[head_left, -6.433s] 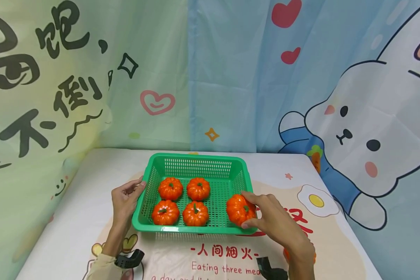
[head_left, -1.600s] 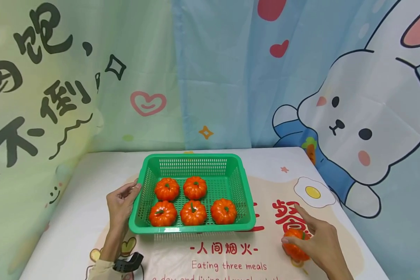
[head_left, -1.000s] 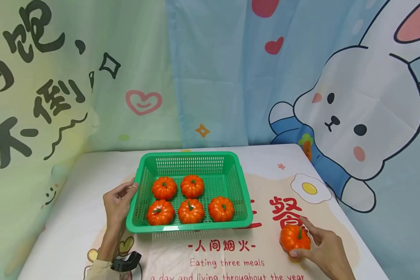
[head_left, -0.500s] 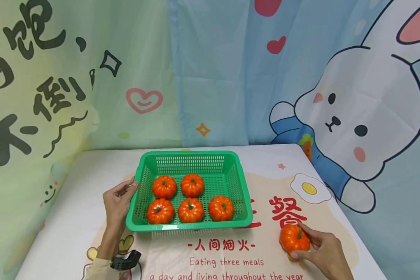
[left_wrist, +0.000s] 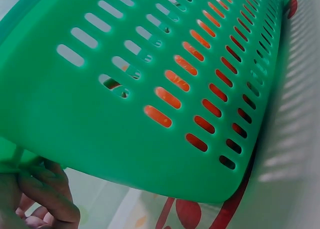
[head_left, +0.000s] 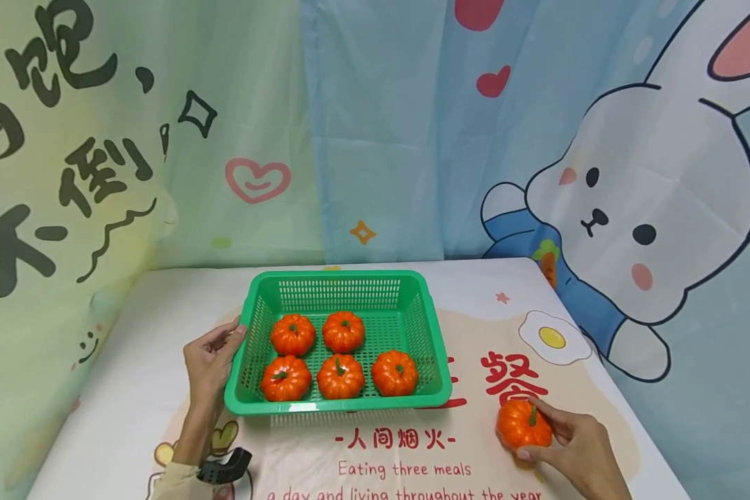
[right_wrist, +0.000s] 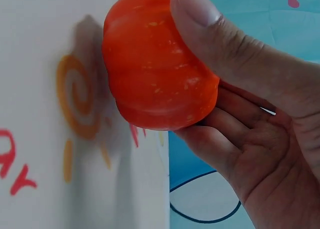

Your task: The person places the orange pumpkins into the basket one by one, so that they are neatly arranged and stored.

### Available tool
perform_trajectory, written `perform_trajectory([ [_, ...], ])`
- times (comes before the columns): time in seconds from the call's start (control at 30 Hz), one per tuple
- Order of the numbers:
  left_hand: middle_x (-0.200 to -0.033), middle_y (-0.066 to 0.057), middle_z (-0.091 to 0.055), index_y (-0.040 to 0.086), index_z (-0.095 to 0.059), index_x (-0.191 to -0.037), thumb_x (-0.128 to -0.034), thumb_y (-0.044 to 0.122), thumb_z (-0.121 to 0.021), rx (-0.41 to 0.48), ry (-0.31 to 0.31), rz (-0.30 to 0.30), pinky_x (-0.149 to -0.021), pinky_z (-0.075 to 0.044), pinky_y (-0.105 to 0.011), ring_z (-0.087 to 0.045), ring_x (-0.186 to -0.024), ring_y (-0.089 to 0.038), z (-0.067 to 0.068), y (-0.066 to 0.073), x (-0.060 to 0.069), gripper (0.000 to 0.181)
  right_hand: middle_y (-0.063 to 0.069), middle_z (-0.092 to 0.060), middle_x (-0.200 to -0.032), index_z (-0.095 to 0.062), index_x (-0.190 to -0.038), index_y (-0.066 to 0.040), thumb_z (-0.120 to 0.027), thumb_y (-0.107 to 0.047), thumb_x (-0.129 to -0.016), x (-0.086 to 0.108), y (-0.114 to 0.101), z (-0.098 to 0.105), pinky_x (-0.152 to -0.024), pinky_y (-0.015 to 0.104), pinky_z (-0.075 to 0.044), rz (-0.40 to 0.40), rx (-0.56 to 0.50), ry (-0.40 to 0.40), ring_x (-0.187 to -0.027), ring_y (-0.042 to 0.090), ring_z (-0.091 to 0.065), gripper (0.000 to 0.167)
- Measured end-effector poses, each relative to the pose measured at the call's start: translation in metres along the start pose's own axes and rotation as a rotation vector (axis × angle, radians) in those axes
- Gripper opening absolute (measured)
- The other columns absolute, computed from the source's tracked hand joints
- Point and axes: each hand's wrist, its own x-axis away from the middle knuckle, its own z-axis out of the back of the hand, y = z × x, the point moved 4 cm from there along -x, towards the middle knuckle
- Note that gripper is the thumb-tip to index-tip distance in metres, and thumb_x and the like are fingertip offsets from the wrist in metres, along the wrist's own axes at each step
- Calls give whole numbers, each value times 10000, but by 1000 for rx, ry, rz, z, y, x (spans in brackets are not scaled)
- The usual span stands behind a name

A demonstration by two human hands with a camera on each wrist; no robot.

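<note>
A green plastic basket [head_left: 339, 408] stands on the table with several small orange pumpkins inside: a back pair [head_left: 344, 331] and a front row [head_left: 340, 377]. At its left rim, my left hand [head_left: 209, 361] grips the edge; the left wrist view shows curled fingers [left_wrist: 50, 194] under the rim of the basket [left_wrist: 100, 129]. To the right of the basket, my right hand [head_left: 578, 444] holds another pumpkin [head_left: 523, 425] with a green stem. Thumb and fingers lie on opposite sides of this pumpkin [right_wrist: 155, 64] in the right wrist view. Whether it touches the cloth, I cannot tell.
A printed tablecloth [head_left: 406, 448] with red lettering and a fried-egg picture covers the table. Behind it hangs a curtain [head_left: 381, 160] with a rabbit and hearts. A black strap [head_left: 225, 467] is around the left wrist.
Earlier, my right hand held a pumpkin at the basket's right side; that pumpkin now sits in the front row. The right hand moved right and took hold of another pumpkin. The left hand stayed.
</note>
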Motion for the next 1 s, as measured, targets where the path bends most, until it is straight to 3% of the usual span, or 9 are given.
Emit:
perform_trajectory([
  [0.4,-907,234,-784,-121,-759,-1247,-999,57,-788,-7,1,-1,-649,-607,-116,-707,-713,32,1,-1,-1,307,336,-679,-1403,-655,-1456,15,-1051,-404,-667,-3,-18,7,-960,474,-656,73,16,10,-1257,505,-690,978],
  [0.57,-850,205,-772,-97,-768,-1253,-1006,66,-782,-13,0,-10,-638,-612,-128,-711,-702,21,2,0,-1,296,310,-710,-1379,-670,-1466,-31,-1043,-439,-660,-7,-24,10,-850,301,-678,89,51,-1,-1113,377,-700,977],
  [0.67,-825,183,-767,-88,-769,-1260,-1013,70,-775,-9,-5,-3,-632,-616,-138,-710,-694,1,1,1,0,293,310,-712,-1374,-672,-1470,-44,-1042,-451,-649,-10,-27,12,-824,315,-674,103,66,-1,-1084,343,-681,988],
  [0.8,-810,175,-754,-89,-764,-1270,-1021,80,-769,-21,-12,6,-628,-615,-141,-697,-687,-14,1,0,1,301,326,-698,-1385,-664,-1468,-5,-1045,-406,-661,-11,-33,15,-921,450,-675,138,58,7,-1180,466,-716,978],
  [1.0,-812,177,-753,-86,-768,-1264,-1020,75,-769,-29,-11,4,-637,-618,-140,-700,-686,-18,1,0,1,292,330,-688,-1404,-639,-1480,17,-1041,-327,-691,-13,-42,17,-923,423,-669,149,31,-2,-1212,483,-724,950],
])
